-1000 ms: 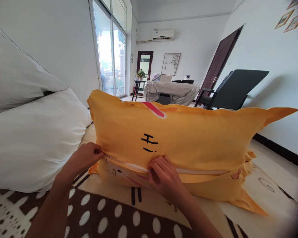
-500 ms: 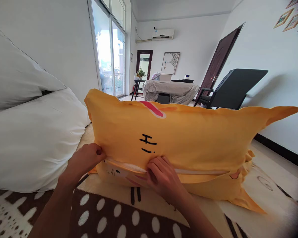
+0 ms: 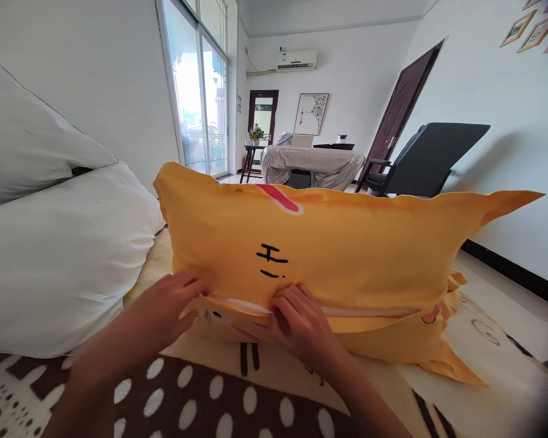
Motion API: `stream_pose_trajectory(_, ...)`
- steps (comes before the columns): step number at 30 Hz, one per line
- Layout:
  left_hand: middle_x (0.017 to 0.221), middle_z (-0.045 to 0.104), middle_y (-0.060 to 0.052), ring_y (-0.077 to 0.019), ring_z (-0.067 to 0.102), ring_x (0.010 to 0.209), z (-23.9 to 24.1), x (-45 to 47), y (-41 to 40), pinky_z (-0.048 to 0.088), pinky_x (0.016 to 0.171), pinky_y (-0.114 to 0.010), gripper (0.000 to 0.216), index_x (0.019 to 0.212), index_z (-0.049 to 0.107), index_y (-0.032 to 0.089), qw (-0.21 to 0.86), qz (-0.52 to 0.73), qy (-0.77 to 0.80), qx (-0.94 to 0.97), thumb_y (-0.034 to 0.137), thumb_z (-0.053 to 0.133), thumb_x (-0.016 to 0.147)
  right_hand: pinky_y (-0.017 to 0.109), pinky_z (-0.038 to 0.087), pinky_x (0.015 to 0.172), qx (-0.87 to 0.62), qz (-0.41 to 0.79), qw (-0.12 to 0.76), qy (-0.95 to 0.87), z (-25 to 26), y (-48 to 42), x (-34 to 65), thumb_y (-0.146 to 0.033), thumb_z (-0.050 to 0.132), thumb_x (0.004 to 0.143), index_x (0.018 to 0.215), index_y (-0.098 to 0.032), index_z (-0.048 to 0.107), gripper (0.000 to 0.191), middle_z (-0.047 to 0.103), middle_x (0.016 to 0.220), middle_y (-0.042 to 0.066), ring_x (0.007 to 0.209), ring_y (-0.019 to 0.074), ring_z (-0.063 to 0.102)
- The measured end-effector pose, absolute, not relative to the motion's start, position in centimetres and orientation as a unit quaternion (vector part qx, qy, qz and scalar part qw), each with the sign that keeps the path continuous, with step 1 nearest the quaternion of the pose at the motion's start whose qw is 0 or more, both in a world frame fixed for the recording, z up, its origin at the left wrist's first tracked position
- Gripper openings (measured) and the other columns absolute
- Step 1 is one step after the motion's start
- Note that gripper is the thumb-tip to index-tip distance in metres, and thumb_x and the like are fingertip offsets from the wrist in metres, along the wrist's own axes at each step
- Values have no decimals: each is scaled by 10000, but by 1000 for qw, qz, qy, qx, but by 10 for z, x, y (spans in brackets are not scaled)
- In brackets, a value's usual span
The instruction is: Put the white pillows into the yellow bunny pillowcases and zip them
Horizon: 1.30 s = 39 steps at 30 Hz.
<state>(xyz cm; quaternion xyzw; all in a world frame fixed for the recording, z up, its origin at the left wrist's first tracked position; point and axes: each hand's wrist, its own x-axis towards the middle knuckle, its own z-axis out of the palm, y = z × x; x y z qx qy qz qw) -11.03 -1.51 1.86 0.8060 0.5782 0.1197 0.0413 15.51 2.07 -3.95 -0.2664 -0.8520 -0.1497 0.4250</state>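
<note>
A yellow cartoon-print pillowcase [image 3: 347,249] with a pillow inside stands on its long edge on a patterned blanket [image 3: 237,395]. A white strip of the inner pillow [image 3: 365,312] shows along the case's open slit near the bottom. My left hand [image 3: 164,307] pinches the fabric at the left end of that slit. My right hand [image 3: 299,325] presses its fingertips onto the slit near the middle, gripping the fabric edge.
Two white pillows [image 3: 59,255] are stacked at the left against the wall. Beyond the yellow pillow are a black chair [image 3: 420,161], a covered sofa [image 3: 310,164], a dark door [image 3: 404,109] and glass sliding doors [image 3: 196,91].
My left hand slid a little to the right along the slit. The right hand stayed in place. The view shifted slightly.
</note>
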Motion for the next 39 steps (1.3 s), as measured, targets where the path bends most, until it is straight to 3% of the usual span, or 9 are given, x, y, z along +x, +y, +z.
stream_pose_trajectory(4,1153,570,-80,-246,531,1064,9,-95,-13,414,895,-390,460,1083,579,203,-4,53,601,797,-19,417,714,304,371,662,-269,-150,428,-850,-39,20,156,-23,466,795,789,-195,505,177,571,725,28,700,170,490)
stream_pose_trajectory(7,1128,557,-109,-264,531,1030,7,-88,-8,419,873,-424,400,1004,601,169,-63,40,638,766,-43,397,733,305,381,668,-268,-146,425,-852,-38,20,156,-25,466,801,799,-194,510,175,571,725,27,706,170,497)
stream_pose_trajectory(11,1055,542,-99,-243,506,1031,11,-86,-5,414,868,-398,327,884,610,157,-45,56,618,783,-43,386,754,308,386,664,-267,-148,428,-851,-38,20,156,-34,462,804,802,-194,515,169,576,728,29,706,171,500)
stream_pose_trajectory(15,968,536,-58,-214,497,964,13,-92,-5,383,854,-380,254,768,599,170,-30,87,567,819,29,402,844,309,388,667,-270,-143,427,-851,-39,20,156,-33,464,807,814,-192,516,168,573,734,33,709,173,496)
stream_pose_trajectory(21,906,587,-2,-158,514,893,17,-110,-8,361,810,-280,236,807,583,206,97,152,507,843,239,401,952,323,392,697,-272,-124,411,-861,-37,16,157,-62,473,847,819,-182,539,139,593,759,40,720,172,508)
stream_pose_trajectory(24,868,612,-1,-156,534,848,18,-115,-9,362,761,-259,241,813,575,209,141,160,521,827,297,401,955,331,402,736,-270,-102,388,-875,-31,11,160,-156,506,902,856,-171,574,82,621,807,50,757,174,528)
stream_pose_trajectory(28,835,607,-4,-157,533,793,17,-114,-7,354,719,-259,280,808,560,206,148,169,543,809,340,369,963,343,402,749,-271,-91,360,-888,-28,7,162,-296,549,915,869,-167,601,146,629,831,65,775,189,537)
stream_pose_trajectory(34,723,552,5,-146,491,692,19,-109,-8,323,646,-259,318,702,475,188,162,152,560,798,370,376,943,302,348,679,-259,-116,381,-880,-30,6,159,-94,461,924,788,-164,610,213,613,716,31,693,147,527)
stream_pose_trajectory(39,733,548,7,-148,498,709,18,-111,-10,324,645,-260,316,719,491,196,172,132,567,794,384,371,942,295,323,649,-262,-127,381,-878,-31,2,160,-75,464,905,741,-161,597,228,592,666,27,634,147,483)
